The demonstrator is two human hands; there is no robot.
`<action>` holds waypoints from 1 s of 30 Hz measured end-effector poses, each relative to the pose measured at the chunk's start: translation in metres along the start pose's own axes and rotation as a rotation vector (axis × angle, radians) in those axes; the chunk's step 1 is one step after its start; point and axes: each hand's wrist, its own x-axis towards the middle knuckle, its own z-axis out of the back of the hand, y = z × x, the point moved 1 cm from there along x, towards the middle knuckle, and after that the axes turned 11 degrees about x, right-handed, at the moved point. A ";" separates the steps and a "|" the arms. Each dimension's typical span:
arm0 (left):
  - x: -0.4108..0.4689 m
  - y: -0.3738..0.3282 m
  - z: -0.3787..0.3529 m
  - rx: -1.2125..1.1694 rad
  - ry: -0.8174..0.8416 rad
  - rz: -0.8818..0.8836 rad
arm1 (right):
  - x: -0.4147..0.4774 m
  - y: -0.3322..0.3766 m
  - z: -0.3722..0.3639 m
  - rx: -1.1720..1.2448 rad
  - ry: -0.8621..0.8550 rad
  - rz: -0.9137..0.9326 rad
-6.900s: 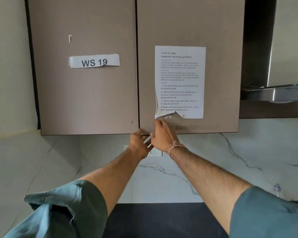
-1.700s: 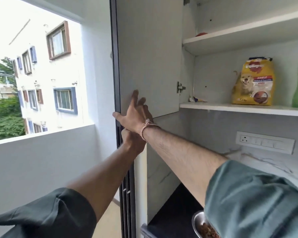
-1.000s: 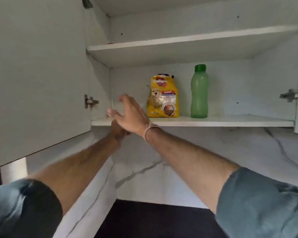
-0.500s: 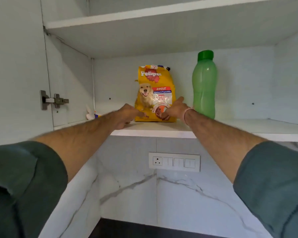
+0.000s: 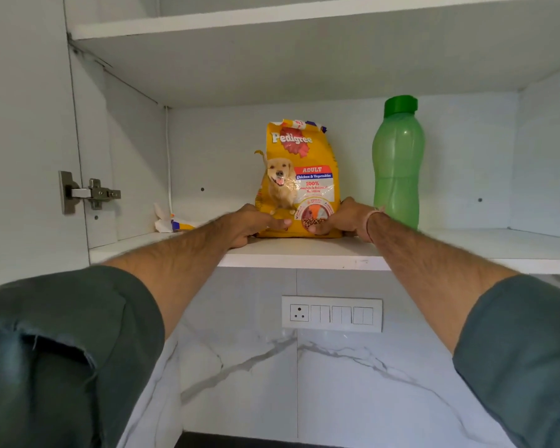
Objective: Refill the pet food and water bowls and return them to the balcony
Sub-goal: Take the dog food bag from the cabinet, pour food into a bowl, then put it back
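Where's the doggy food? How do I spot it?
Look in the cupboard, on the shelf above the wall switches. The yellow bag stands left of a green bottle, left hand and right hand gripping its base. Only it shows a golden dog.

food bag: glossy plastic film, crinkly | bottle @ bag's 3 o'clock: semi-matt grn plastic | hinge @ 9 o'clock: shiny metal | shelf: smooth matt wht | sleeves: matt cloth

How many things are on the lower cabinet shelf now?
3: the Pedigree dog food bag in the middle, gripped by left hand and right hand; the green bottle to its right; a crumpled wrapper in the left corner. Anything behind the bag is hidden.
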 end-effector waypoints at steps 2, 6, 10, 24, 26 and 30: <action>-0.008 0.000 0.003 0.025 0.020 0.003 | -0.009 0.000 0.002 0.005 0.017 0.014; -0.033 0.000 0.013 0.018 0.030 -0.011 | -0.045 0.007 0.004 0.063 0.077 0.022; -0.065 0.000 0.022 0.015 0.027 -0.021 | -0.080 0.014 0.005 0.105 0.113 0.021; -0.187 0.021 0.004 -0.484 -0.239 -0.158 | -0.209 0.028 -0.011 0.260 0.140 0.171; -0.209 0.032 -0.008 -0.597 -0.231 -0.144 | -0.231 0.019 -0.014 0.291 0.149 0.138; -0.257 0.064 -0.036 -0.721 -0.188 -0.103 | -0.282 -0.016 -0.029 0.470 0.222 0.073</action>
